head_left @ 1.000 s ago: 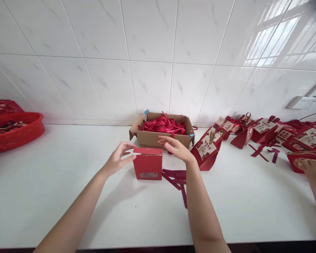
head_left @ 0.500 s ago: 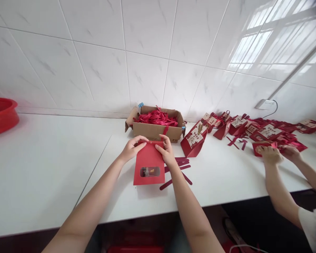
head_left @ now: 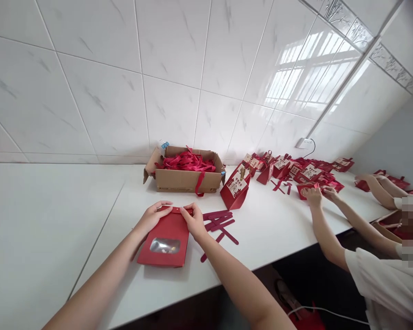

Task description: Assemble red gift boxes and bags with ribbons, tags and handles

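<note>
A red paper or card gift box with tapering sides and a clear oval-ended window (head_left: 168, 227) rests on the white tabletop (head_left: 103, 279), close to its near edge, its folded top leaning away from the person. The left hand (head_left: 154, 217) pinches the left part of that top fold, thumb on the front face; the right hand (head_left: 193, 220) grips the right part the same way, the two thumbs a little apart on either side of a small pale dot. Just right of the box lies a loose, crisscrossed heap of flat maroon strips with rounded ends (head_left: 218, 223). Behind the gift box, near the wall, sits an open brown cardboard carton (head_left: 175, 181) filled with tangled, glossy crimson ribbons (head_left: 189, 161), one end hanging over its front; a blue clip (head_left: 164, 145) is at its back left corner. To the carton's right stands a red tapered box with a cream printed panel (head_left: 236, 190). Farther right, many similar red boxes (head_left: 311, 173) crowd along the white tiled wall (head_left: 172, 91), where a co-worker's hands (head_left: 314, 198) hold a small red box (head_left: 302, 190).
</note>
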Motion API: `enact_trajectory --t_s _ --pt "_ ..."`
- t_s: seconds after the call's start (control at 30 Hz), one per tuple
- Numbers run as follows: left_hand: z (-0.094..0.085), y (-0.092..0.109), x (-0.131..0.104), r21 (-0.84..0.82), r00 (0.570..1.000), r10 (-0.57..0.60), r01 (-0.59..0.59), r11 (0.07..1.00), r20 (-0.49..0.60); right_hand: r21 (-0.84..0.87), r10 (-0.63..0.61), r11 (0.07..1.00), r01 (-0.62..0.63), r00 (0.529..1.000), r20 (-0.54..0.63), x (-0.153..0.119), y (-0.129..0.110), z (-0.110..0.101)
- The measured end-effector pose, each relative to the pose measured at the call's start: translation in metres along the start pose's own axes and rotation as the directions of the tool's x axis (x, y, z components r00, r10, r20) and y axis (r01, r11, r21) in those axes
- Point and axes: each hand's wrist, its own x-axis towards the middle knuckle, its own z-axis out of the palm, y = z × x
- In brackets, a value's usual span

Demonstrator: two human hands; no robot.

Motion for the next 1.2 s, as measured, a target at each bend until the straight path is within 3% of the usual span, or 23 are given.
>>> enact_trajectory --t_s 0.1,0.2,0.27,0.37,0.47,0.53,0.63,0.77,0.83,0.9,1.0,1.1,1.2 --pt "-0.003 0.01 -0.007 -0.079 0.995 -0.094 0.09 0.993 -0.046 -0.031 -0.056 0.998 0.056 0.998 0.024 0.0 -0.005 -0.002" --pt "0.001 0.021 -0.011 -0.139 0.989 -0.146 0.143 0.98 -0.007 -0.044 -0.1 0.994 0.104 0.992 0.075 0.005 -0.017 -0.002" --pt "0.005 0.027 -0.01 -0.17 0.995 -0.095 0.09 0.981 -0.021 -0.069 -0.151 0.985 0.158 0.983 0.105 0.011 -0.023 0.0" --pt "0.006 0.029 -0.005 -0.204 0.989 0.017 -0.048 0.978 -0.148 -0.141 -0.243 0.956 0.257 0.964 0.113 0.021 -0.026 0.0" --pt "-0.003 0.024 0.0 -0.224 0.959 0.114 -0.174 0.959 -0.258 -0.279 -0.289 0.913 0.298 0.954 0.074 0.029 -0.02 -0.018" --pt "-0.015 0.019 0.001 -0.179 0.914 0.22 -0.293 0.939 -0.341 -0.355 -0.293 0.887 0.295 0.954 0.06 0.031 -0.016 -0.041" --pt "-0.035 0.01 0.001 0.0 0.805 0.399 -0.444 0.896 -0.438 -0.472 -0.297 0.825 0.31 0.949 0.105 0.033 -0.013 -0.085" --pt "-0.057 0.001 0.002 0.124 0.681 0.473 -0.496 0.86 -0.559 -0.607 -0.267 0.733 0.306 0.951 0.157 0.031 -0.015 -0.13" --pt "-0.063 -0.002 0.002 0.185 0.616 0.499 -0.502 0.845 -0.61 -0.655 -0.244 0.692 0.303 0.952 0.183 0.025 -0.017 -0.142" --pt "-0.065 -0.003 0.0 0.23 0.583 0.516 -0.494 0.838 -0.628 -0.687 -0.222 0.66 0.305 0.952 0.21 0.01 -0.017 -0.147" --pt "-0.06 -0.003 -0.005 0.268 0.611 0.529 -0.47 0.841 -0.589 -0.744 -0.185 0.586 0.32 0.947 0.261 -0.024 -0.008 -0.146" --pt "-0.051 -0.002 -0.011 0.285 0.662 0.538 -0.458 0.842 -0.522 -0.862 -0.033 0.345 0.371 0.923 0.384 -0.057 0.011 -0.141" --pt "-0.048 -0.003 -0.013 0.268 0.684 0.535 -0.466 0.843 -0.496 -0.887 0.067 0.241 0.395 0.905 0.421 -0.067 0.027 -0.134"
